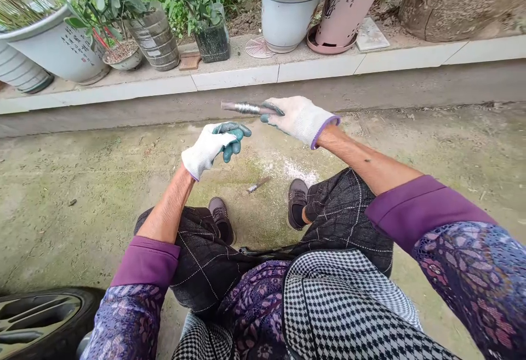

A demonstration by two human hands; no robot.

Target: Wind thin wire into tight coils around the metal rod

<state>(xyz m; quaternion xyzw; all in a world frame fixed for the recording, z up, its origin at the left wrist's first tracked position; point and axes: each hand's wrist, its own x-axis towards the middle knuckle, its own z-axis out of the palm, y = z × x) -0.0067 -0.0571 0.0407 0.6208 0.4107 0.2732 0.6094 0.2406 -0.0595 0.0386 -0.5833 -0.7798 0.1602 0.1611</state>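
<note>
My right hand [293, 116], in a white work glove with grey-green coated fingers, is closed around one end of a short stick wrapped with silvery wire [246, 108]. The stick lies nearly level and its free end points left. My left hand [217, 143], gloved alike, hovers just below and left of that free end, apart from it. Its fingers are loosely bent and spread, with nothing visible in them. On the ground between my feet lies a second, similar wire-wrapped stick [258, 185]. White powder or crumbs [298, 171] are scattered beside it.
Ahead runs a low tiled ledge [238, 79] bearing potted plants, among them a white pot [290, 20] and a pink planter [345, 12]. A log [460, 4] rests at the right. A car wheel [45, 319] stands close at lower left.
</note>
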